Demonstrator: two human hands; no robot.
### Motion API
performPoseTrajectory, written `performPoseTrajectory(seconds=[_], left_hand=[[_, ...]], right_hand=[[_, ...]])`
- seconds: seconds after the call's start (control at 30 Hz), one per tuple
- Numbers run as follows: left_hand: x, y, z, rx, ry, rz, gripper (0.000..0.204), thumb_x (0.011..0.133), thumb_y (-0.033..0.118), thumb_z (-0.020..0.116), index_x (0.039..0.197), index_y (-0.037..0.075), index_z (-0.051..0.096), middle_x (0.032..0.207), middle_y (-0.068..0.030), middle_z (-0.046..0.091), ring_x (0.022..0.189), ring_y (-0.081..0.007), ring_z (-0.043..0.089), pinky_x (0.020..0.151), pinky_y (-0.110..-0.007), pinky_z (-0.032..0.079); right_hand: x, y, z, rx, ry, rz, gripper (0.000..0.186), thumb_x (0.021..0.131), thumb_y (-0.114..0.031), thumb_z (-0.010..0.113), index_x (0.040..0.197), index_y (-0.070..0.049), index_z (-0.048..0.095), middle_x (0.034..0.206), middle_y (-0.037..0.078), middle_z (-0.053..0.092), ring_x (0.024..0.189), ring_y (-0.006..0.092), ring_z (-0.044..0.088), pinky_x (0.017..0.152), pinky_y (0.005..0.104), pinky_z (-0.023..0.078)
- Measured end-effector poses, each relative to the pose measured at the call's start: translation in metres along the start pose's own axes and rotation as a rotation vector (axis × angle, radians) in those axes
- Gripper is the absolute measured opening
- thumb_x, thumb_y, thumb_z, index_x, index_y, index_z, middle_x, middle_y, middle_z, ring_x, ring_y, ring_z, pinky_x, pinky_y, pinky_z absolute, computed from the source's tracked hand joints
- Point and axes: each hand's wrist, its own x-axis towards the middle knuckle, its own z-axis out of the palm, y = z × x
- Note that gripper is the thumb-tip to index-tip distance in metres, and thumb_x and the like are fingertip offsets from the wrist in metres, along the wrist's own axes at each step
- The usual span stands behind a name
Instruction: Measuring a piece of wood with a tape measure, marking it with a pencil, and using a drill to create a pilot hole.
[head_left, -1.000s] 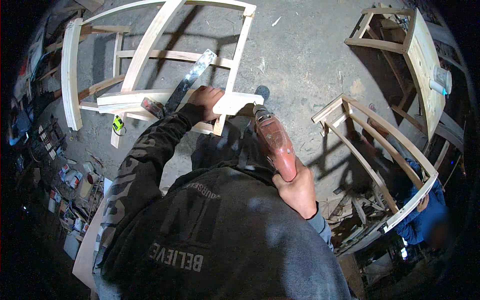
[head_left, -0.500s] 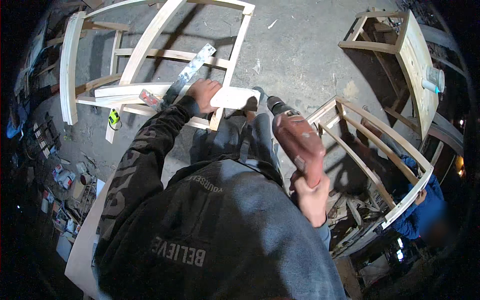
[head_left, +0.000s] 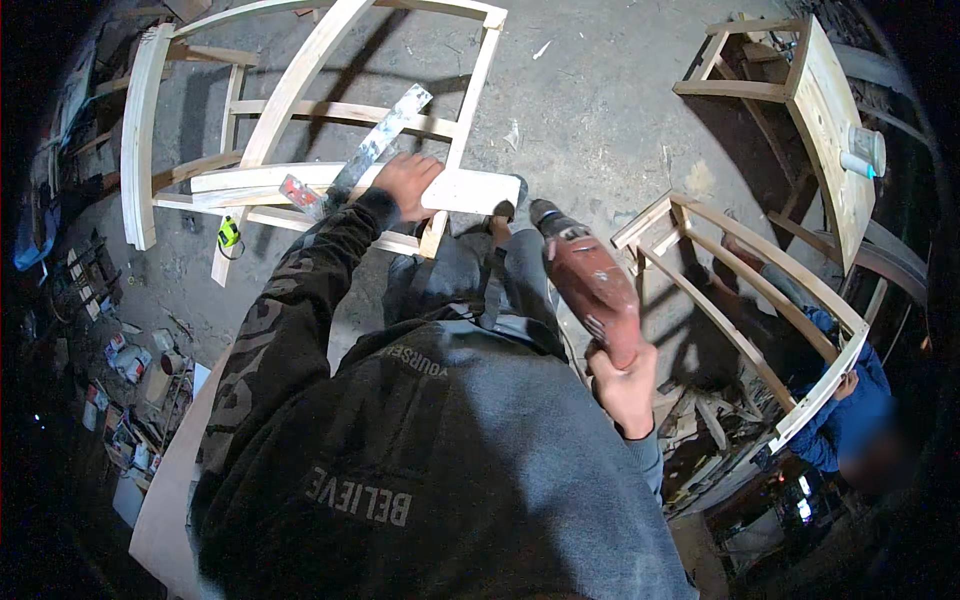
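My left hand (head_left: 408,185) is closed over a pale wooden board (head_left: 470,191) lying across a wooden frame (head_left: 453,120). Beside that hand a long, paint-spattered bar (head_left: 388,128) lies diagonally, with a small red-and-silver piece (head_left: 300,198) near its lower end. A yellow-green tape measure (head_left: 228,232) sits on the frame to the left. My right hand (head_left: 622,386) grips the handle of a red power drill (head_left: 598,285); its dark chuck points up-left, a short way right of the board's end. Whether a bit is fitted is hard to make out.
Another wooden frame (head_left: 755,262) lies at right, with a person in blue (head_left: 840,415) holding it. A plywood piece (head_left: 828,130) with a white container (head_left: 862,152) stands at upper right. Cluttered scraps (head_left: 150,400) lie lower left. Pale floor (head_left: 560,90) shows beyond the board.
The drill has swung right and down with my right hand, away from the board's end it was at a second ago. My left hand stays on the board, shifted slightly upward in view.
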Motion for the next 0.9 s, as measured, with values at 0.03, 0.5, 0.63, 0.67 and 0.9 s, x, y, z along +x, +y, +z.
performPoseTrajectory(seconds=[0.03, 0.5, 0.63, 0.67, 0.9], left_hand=[[0.000, -0.001, 0.001, -0.016, 0.019, 0.009, 0.069, 0.071, 0.050, 0.077, 0.119, 0.004, 0.060, 0.108, -0.0119, 0.062, 0.100, -0.0311, 0.062, 0.085, -0.044, 0.046], [0.000, -0.001, 0.002, -0.018, 0.027, 0.005, 0.068, 0.068, 0.051, 0.079, 0.114, 0.004, 0.063, 0.103, -0.0107, 0.063, 0.096, -0.0299, 0.063, 0.082, -0.042, 0.046], [0.002, -0.002, 0.001, -0.012, 0.046, 0.024, 0.068, 0.068, 0.051, 0.079, 0.114, 0.004, 0.063, 0.102, -0.0105, 0.063, 0.096, -0.0298, 0.063, 0.082, -0.043, 0.046], [0.002, -0.002, 0.001, -0.012, 0.044, 0.023, 0.068, 0.068, 0.051, 0.079, 0.114, 0.004, 0.063, 0.102, -0.0105, 0.063, 0.096, -0.0298, 0.063, 0.082, -0.043, 0.046], [0.001, -0.003, 0.003, -0.021, -0.032, -0.022, 0.068, 0.068, 0.049, 0.080, 0.117, 0.005, 0.061, 0.106, -0.0110, 0.062, 0.101, -0.0299, 0.061, 0.085, -0.043, 0.045]], right_hand=[[0.002, -0.005, 0.006, -0.031, -0.036, -0.004, 0.027, 0.077, -0.004, 0.064, 0.103, 0.005, 0.066, 0.082, 0.009, 0.068, 0.075, 0.0141, 0.062, 0.071, 0.0308, 0.052], [0.021, -0.013, 0.023, -0.033, -0.064, -0.059, 0.036, 0.077, -0.006, 0.065, 0.112, 0.004, 0.068, 0.091, 0.019, 0.073, 0.083, 0.0214, 0.071, 0.078, 0.0343, 0.055], [0.022, -0.018, 0.022, -0.071, -0.084, -0.010, 0.037, 0.077, -0.006, 0.066, 0.112, 0.005, 0.067, 0.091, 0.019, 0.073, 0.082, 0.0223, 0.071, 0.078, 0.0346, 0.055], [0.022, -0.016, 0.021, -0.075, -0.088, -0.003, 0.037, 0.076, -0.006, 0.066, 0.111, 0.005, 0.067, 0.091, 0.020, 0.073, 0.082, 0.0225, 0.071, 0.078, 0.0347, 0.055], [0.025, -0.012, 0.022, -0.043, -0.072, -0.022, 0.036, 0.076, -0.007, 0.066, 0.110, 0.006, 0.066, 0.089, 0.020, 0.072, 0.081, 0.0230, 0.071, 0.077, 0.0352, 0.055]])
